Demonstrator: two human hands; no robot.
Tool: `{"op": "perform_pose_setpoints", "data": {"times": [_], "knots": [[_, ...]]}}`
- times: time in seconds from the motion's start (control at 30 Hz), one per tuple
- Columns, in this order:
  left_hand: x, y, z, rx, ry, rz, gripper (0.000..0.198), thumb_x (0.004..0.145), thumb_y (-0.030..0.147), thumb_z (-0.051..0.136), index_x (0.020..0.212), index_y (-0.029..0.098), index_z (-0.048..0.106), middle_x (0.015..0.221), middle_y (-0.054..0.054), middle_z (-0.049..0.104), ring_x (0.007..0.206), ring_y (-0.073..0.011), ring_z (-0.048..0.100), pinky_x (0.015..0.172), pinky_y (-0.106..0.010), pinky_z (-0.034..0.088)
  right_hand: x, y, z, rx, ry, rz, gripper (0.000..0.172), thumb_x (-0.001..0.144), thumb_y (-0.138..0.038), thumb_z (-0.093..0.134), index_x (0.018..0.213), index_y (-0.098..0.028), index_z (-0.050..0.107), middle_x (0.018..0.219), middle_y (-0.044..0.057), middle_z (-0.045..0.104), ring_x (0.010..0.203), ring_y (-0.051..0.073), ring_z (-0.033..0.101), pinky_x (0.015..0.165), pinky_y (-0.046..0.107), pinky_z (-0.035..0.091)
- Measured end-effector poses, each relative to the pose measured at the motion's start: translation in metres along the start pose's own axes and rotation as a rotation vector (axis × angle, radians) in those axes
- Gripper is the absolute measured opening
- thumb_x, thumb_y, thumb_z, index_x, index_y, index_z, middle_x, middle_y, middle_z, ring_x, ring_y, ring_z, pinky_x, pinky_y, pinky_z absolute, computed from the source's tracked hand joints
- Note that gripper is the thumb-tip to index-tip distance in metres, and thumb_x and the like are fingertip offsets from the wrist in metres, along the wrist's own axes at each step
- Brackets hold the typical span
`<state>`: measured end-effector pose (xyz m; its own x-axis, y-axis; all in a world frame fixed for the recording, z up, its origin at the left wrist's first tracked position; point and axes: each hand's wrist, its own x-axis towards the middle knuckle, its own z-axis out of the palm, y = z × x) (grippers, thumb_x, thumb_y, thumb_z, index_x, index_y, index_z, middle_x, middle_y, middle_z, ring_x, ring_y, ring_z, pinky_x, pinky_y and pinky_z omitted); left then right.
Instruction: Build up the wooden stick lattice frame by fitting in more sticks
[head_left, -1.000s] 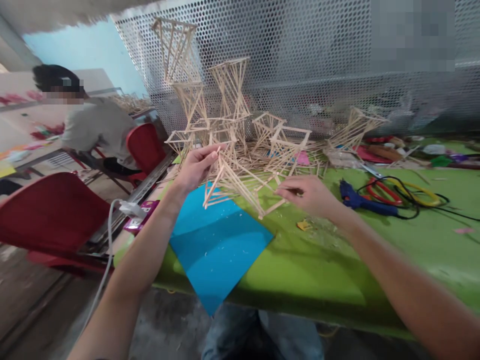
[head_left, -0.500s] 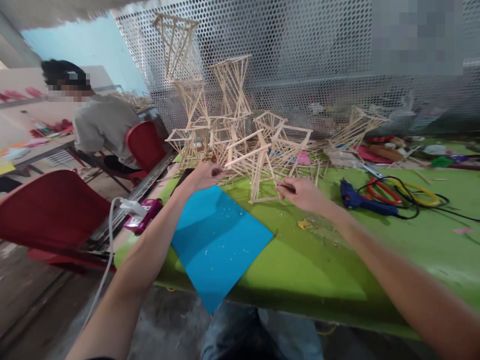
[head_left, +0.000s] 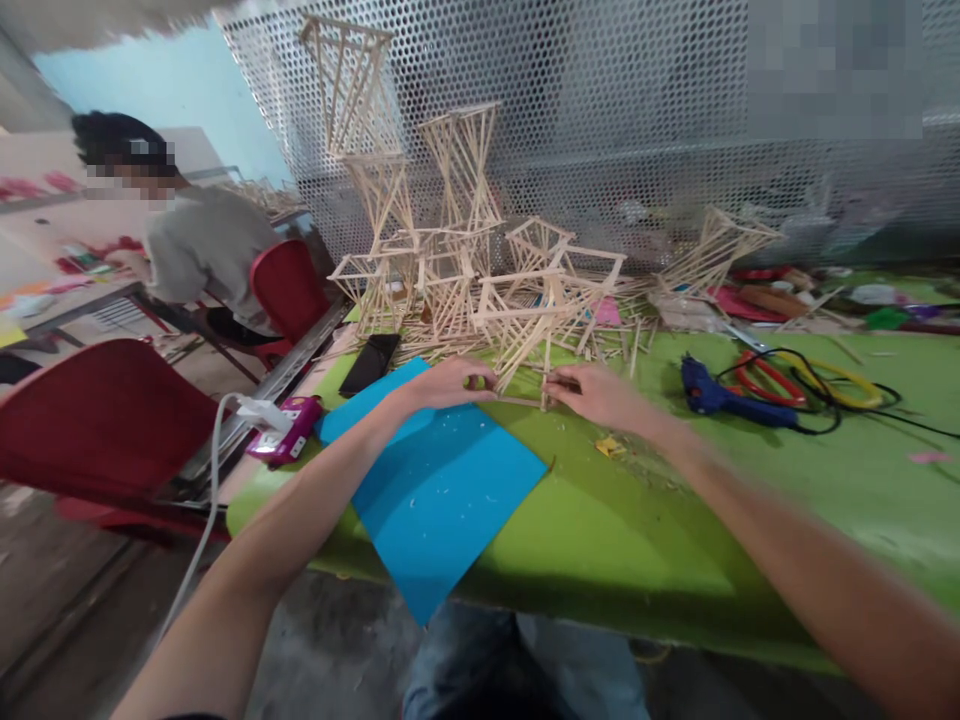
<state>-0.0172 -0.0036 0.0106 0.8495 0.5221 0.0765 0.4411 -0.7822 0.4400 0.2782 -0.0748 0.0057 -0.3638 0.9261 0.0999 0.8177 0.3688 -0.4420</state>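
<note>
looks pretty far along imo: the stick frame [head_left: 525, 330] stands on the green table [head_left: 675, 520] by the pile of finished frames [head_left: 420, 240], left hand [head_left: 450, 383] and right hand [head_left: 592, 393] both pinching its bottom edge, so maybe just final seating left.

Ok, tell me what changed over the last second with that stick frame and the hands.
The stick frame, held up in the air a second ago, has come down to stand on the green table against the pile. The left hand dropped from its top corner to its base; the right hand stays at the base. Blue sheet and glue gun unchanged.
</note>
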Motion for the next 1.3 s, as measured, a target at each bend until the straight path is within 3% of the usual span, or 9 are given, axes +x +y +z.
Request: {"op": "perform_pose_setpoints", "data": {"times": [0.23,0.37,0.63,0.8,1.0,1.3], "knots": [[0.005,-0.008,0.011,0.086,0.044,0.018,0.038,0.103,0.056,0.056,0.107,0.022,0.073,0.109,-0.005,0.073,0.096,-0.018,0.066,0.083,-0.028,0.045,-0.001,-0.002,-0.004,-0.029,0.018,-0.005,0.03,0.1,-0.04,0.059,0.1,-0.016,0.078,0.092,0.009,0.08,0.074,0.019,0.066,0.07,0.033,0.046],[0.004,-0.015,0.009,0.123,0.042,0.047,0.036,0.106,0.05,0.052,0.109,0.02,0.072,0.115,-0.008,0.071,0.105,-0.02,0.066,0.089,-0.029,0.045,-0.003,-0.01,-0.006,-0.048,0.007,-0.017,0.032,0.101,-0.042,0.059,0.098,-0.017,0.079,0.09,0.008,0.079,0.071,0.019,0.063,0.069,0.033,0.043],[0.008,-0.037,0.007,-0.062,0.005,0.108,0.031,0.106,0.043,0.054,0.105,0.017,0.072,0.116,-0.012,0.069,0.1,-0.0191,0.065,0.089,-0.029,0.048,-0.008,-0.02,-0.001,0.102,-0.085,-0.111,0.038,0.102,-0.051,0.056,0.106,-0.024,0.082,0.092,0.005,0.08,0.065,0.016,0.06,0.063,0.03,0.038],[0.012,-0.036,0.006,-0.116,-0.021,0.116,0.03,0.105,0.041,0.057,0.107,0.017,0.074,0.117,-0.013,0.069,0.105,-0.02,0.066,0.093,-0.029,0.05,-0.009,-0.023,0.002,0.138,-0.061,-0.096,0.041,0.102,-0.056,0.056,0.101,-0.023,0.081,0.083,0.004,0.076,0.059,0.014,0.055,0.059,0.031,0.035],[0.012,-0.037,0.005,-0.116,-0.049,0.122,0.034,0.104,0.045,0.056,0.109,0.018,0.074,0.118,-0.013,0.07,0.107,-0.0213,0.066,0.092,-0.029,0.05,-0.008,-0.02,0.005,0.155,-0.067,-0.066,0.045,0.102,-0.057,0.056,0.109,-0.02,0.08,0.082,0.005,0.075,0.052,0.012,0.05,0.055,0.031,0.033],[0.014,-0.04,0.007,-0.132,-0.035,0.148,0.035,0.102,0.048,0.06,0.107,0.018,0.076,0.116,-0.012,0.07,0.107,-0.0216,0.066,0.094,-0.03,0.05,-0.008,-0.023,0.002,0.134,-0.031,-0.079,0.043,0.102,-0.055,0.056,0.103,-0.019,0.08,0.082,0.004,0.076,0.061,0.014,0.057,0.06,0.031,0.037]]}}
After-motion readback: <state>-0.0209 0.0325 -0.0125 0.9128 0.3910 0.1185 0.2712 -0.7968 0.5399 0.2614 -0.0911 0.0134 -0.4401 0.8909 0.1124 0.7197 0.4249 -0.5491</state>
